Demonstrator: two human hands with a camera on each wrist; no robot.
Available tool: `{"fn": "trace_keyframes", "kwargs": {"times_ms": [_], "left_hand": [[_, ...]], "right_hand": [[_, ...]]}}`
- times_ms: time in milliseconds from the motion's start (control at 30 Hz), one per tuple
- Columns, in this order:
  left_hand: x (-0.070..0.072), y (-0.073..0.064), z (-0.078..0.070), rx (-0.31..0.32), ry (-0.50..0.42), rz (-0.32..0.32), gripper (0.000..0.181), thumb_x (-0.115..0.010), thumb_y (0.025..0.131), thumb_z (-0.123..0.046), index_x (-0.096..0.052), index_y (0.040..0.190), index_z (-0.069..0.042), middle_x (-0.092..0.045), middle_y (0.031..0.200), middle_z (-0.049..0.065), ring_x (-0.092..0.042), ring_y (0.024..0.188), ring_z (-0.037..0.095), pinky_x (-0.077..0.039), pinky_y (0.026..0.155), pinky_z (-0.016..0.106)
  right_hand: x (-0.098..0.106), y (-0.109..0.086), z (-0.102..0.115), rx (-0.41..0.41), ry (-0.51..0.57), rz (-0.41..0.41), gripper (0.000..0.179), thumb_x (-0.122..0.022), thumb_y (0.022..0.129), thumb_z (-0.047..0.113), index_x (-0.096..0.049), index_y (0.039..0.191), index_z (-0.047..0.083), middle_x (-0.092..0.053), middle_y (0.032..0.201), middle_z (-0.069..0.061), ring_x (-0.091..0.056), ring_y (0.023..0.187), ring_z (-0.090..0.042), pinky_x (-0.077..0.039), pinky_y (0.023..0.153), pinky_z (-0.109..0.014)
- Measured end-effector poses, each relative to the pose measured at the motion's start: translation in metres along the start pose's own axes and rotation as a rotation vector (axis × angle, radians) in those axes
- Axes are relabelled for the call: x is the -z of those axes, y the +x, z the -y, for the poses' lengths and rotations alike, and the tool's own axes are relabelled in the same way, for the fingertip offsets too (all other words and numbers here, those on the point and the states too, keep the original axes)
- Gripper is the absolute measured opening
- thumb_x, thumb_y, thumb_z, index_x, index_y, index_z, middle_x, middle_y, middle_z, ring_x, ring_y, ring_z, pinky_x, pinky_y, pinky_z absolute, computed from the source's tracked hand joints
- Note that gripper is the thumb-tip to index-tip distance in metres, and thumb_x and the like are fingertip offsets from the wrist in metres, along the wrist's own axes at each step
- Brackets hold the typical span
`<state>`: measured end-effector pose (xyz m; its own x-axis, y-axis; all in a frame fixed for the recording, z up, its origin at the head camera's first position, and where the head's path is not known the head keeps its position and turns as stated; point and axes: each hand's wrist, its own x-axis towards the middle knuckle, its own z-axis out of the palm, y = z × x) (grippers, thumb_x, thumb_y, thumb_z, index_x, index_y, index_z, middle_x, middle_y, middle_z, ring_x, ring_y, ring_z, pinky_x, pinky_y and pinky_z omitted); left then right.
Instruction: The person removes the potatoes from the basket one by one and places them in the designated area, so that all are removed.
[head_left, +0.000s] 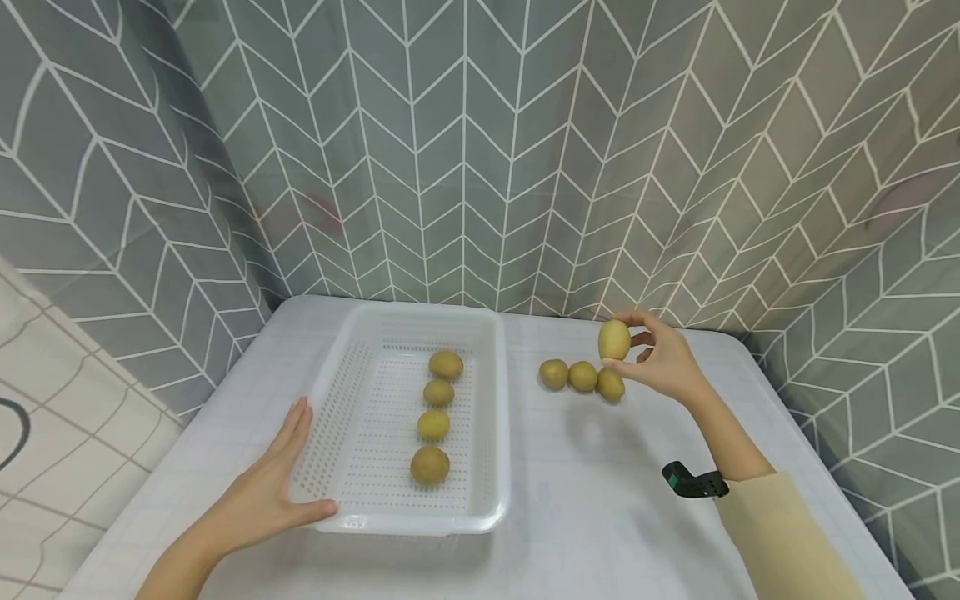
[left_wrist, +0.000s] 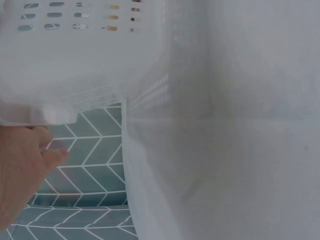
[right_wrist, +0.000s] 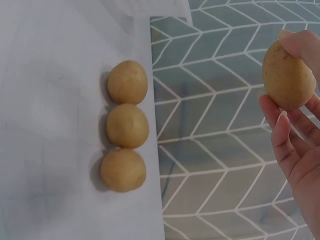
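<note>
My right hand (head_left: 660, 358) pinches a potato (head_left: 614, 340) between thumb and fingertips, raised above the table. In the right wrist view that potato (right_wrist: 287, 76) is tan with small specks. Close below it, three more potatoes (head_left: 582, 377) lie side by side in a row on the table. My left hand (head_left: 262, 479) lies against the near left corner of a white perforated plastic basket (head_left: 491, 433), thumb on the front rim and straight fingers along the left side. Several potatoes (head_left: 433, 425) form a line inside the basket, right of its middle.
A white cloth covers the table (head_left: 585, 533). Grey curtain (head_left: 465, 167) with white chevron lines hangs behind and at both sides. White tiles (head_left: 60, 450) show at the far left. A black band (head_left: 693, 482) is on the right wrist.
</note>
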<state>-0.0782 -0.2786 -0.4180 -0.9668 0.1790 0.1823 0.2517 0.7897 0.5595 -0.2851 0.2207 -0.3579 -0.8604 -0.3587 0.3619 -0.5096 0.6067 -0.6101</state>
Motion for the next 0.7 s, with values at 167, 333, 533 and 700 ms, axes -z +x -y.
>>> {"fn": "trace_keyframes", "kwargs": {"times_ms": [167,333,533,700], "left_hand": [[-0.001,-0.001,0.001,0.0,-0.001,0.005,0.127,-0.083,0.068,-0.045,0.0,0.153,-0.001,0.008,0.16,0.014,-0.018,0.135,0.056,-0.033,0.089,0.074],[-0.004,-0.002,0.003,0.01,-0.009,0.013,0.125,-0.083,0.069,-0.044,-0.001,0.153,0.001,0.009,0.16,0.013,-0.019,0.135,0.057,-0.034,0.088,0.074],[-0.001,-0.001,0.001,0.011,0.001,0.01,0.126,-0.083,0.068,-0.045,-0.002,0.153,0.001,0.008,0.16,0.015,-0.02,0.134,0.057,-0.034,0.089,0.073],[0.001,0.0,0.001,0.003,0.0,0.012,0.126,-0.083,0.068,-0.044,-0.001,0.153,0.001,0.008,0.16,0.016,-0.02,0.134,0.057,-0.034,0.09,0.073]], "right_hand": [[0.006,-0.007,-0.013,-0.027,-0.02,-0.003,0.065,-0.085,0.074,0.019,-0.054,0.129,0.006,-0.056,0.122,-0.009,-0.062,0.095,-0.027,-0.05,0.065,-0.023],[0.014,-0.014,-0.022,-0.045,-0.037,-0.004,0.063,-0.084,0.075,0.019,-0.054,0.129,0.007,-0.056,0.122,-0.011,-0.062,0.096,-0.029,-0.05,0.067,-0.024],[0.019,-0.018,-0.037,-0.069,-0.084,0.032,0.065,-0.085,0.073,0.02,-0.053,0.128,0.004,-0.057,0.125,-0.012,-0.063,0.096,-0.031,-0.051,0.069,-0.028],[0.02,-0.025,-0.053,-0.123,-0.106,0.076,0.068,-0.084,0.075,0.023,-0.051,0.13,0.001,-0.055,0.126,-0.017,-0.062,0.097,-0.035,-0.051,0.069,-0.029]]}}
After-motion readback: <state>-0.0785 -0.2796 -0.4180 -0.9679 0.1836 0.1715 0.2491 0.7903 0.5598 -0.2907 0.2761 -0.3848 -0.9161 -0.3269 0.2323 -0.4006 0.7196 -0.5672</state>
